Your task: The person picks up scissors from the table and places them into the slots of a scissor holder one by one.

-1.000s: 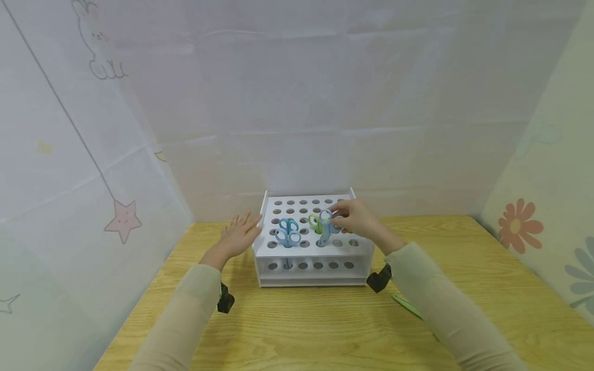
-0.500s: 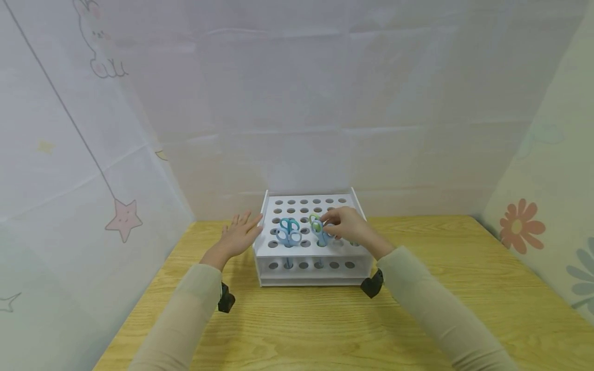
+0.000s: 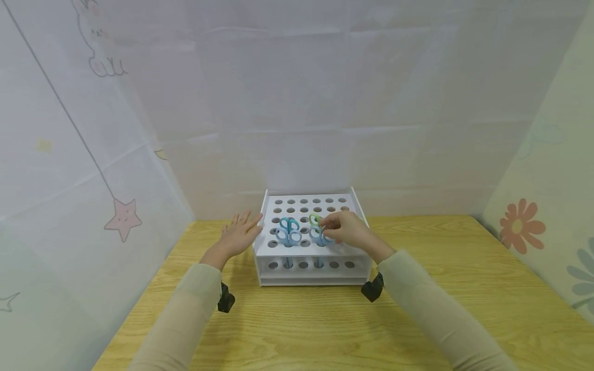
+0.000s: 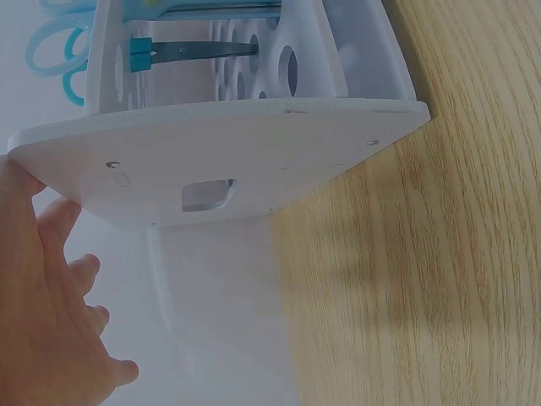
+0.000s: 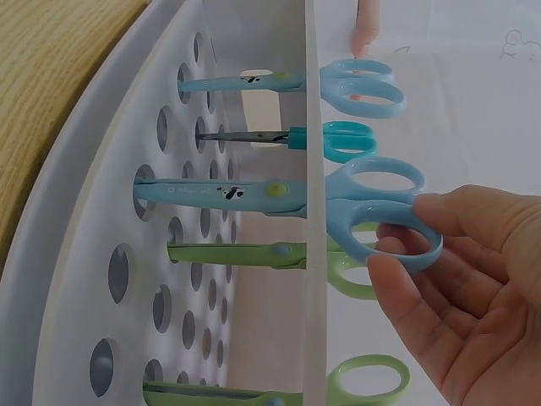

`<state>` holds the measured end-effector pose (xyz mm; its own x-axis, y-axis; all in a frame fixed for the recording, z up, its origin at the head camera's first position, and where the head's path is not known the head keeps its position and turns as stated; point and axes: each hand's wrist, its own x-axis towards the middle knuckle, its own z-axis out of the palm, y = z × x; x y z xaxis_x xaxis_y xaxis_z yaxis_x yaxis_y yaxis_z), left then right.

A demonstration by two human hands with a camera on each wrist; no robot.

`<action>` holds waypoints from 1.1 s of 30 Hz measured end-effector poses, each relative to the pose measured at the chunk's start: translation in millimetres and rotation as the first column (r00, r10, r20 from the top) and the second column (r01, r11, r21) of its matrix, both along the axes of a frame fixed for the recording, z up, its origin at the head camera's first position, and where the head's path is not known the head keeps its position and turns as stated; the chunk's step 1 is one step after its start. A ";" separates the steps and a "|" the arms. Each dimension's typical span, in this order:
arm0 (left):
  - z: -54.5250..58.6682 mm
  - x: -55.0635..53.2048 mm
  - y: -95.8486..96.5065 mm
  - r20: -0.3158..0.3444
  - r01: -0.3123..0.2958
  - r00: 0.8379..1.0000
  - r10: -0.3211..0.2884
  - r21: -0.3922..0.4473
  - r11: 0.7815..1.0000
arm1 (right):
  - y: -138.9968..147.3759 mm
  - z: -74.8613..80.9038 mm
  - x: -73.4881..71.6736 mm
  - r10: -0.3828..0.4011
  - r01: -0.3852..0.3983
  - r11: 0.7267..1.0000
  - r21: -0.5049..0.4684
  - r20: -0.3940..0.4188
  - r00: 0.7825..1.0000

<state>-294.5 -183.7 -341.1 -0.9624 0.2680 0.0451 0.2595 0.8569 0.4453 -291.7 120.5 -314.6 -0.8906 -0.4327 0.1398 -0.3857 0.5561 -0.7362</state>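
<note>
A white two-tier rack (image 3: 278, 282) with rows of round holes stands on the table. My right hand (image 3: 355, 230) pinches one handle loop of light blue scissors (image 5: 363, 224), which stand upright in the front row, blades down through both tiers. Another pair of light blue scissors (image 5: 363, 95) and teal scissors (image 5: 348, 139) stand to their left. Green scissors (image 5: 237, 255) are right behind the held pair, and further green scissors (image 5: 368, 376) appear near the bottom of the right wrist view. My left hand (image 3: 238, 237) has its fingers spread, fingertips at the rack's left side panel (image 4: 211, 161).
Wood-grain table (image 3: 278, 330) extends in front and to both sides of the rack. Behind it rises a pale wall sheet (image 3: 306, 103), with patterned sheets at left and right. A black wrist camera (image 3: 373, 287) hangs under my right sleeve.
The light blue scissors have gone down into the front-row hole, their blades now through the lower tier. My right hand has moved slightly left and down with them. The left hand stays put.
</note>
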 end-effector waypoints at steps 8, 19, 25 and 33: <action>0.8 0.5 -0.4 0.001 0.000 1.000 0.000 0.006 1.000 | 3.9 -0.4 0.5 0.001 -0.002 1.000 -0.018 -0.022 1.000; 1.8 1.3 -0.1 -0.001 -0.001 1.000 0.001 0.010 1.000 | 16.8 -0.6 3.7 -0.015 0.015 0.999 -0.052 -0.009 1.000; 1.3 1.5 0.1 0.004 -0.006 1.000 0.006 0.012 1.000 | 29.2 0.8 7.8 -0.006 0.004 0.998 -0.067 -0.032 0.999; 0.8 0.6 -0.3 0.004 -0.009 1.000 0.009 0.011 1.000 | 49.3 1.2 11.2 -0.024 0.021 0.998 -0.065 -0.038 0.999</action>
